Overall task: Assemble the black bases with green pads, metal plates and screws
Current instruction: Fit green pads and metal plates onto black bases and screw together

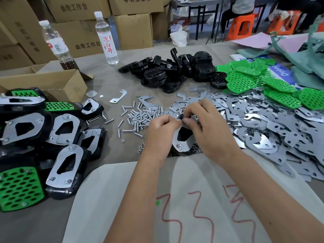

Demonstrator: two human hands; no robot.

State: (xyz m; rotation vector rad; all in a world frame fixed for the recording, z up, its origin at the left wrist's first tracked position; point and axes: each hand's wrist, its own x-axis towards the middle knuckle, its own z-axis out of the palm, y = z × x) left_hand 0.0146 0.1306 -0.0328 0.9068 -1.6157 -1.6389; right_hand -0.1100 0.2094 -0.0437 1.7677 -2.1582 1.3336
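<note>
Grey work surface [112,81], crowded: finished units [35,137] left, screws [140,114] centre, black bases [168,71] behind, green pads [263,81] and metal plates [280,123] right. Bare room only between screws and near edge. Both hands, left hand [157,132] and right hand [208,127], hold a plated base [182,137] at centre, fingers pinching its far end. Cartons [87,44] read 曲奇工作台; a bottle [106,37] reads 凉白开.

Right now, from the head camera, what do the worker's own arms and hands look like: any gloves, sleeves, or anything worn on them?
Both are bare. The left hand and the right hand have no gloves, and no rings show. Both forearms are uncovered down to the bottom edge of the picture, so no sleeves show, nor any watch or wristband. The visible fingernails are short and plain.
</note>
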